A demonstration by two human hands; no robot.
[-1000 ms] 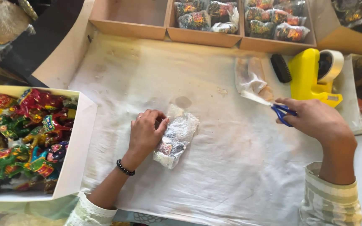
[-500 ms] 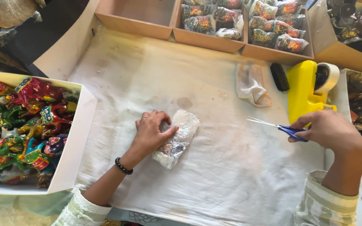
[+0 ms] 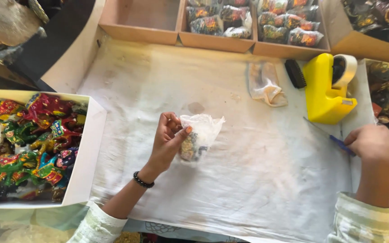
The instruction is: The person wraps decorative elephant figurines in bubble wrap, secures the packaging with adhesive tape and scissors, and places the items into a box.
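Observation:
My left hand [image 3: 166, 143] grips a small clear plastic bag [image 3: 198, 135] with a colourful figurine inside, lifted upright just above the white cloth [image 3: 230, 180]. Its open top points up and right. My right hand [image 3: 374, 146] rests at the cloth's right edge, closed on blue-handled scissors [image 3: 334, 139] whose blades lie flat and point up-left toward the yellow tape dispenser [image 3: 327, 90]. The two hands are well apart.
A white box [image 3: 86, 157] full of painted toy animals stands at the left. Cardboard trays [image 3: 212, 38] holding bagged figurines line the far edge. A crumpled plastic bag [image 3: 264, 85] and a black brush [image 3: 296, 73] lie beside the dispenser. More figurines sit at the far right.
My left hand has lifted the bagged figurine from lying flat to upright. My right hand has drawn the scissors down and right, lowering them to the cloth's edge.

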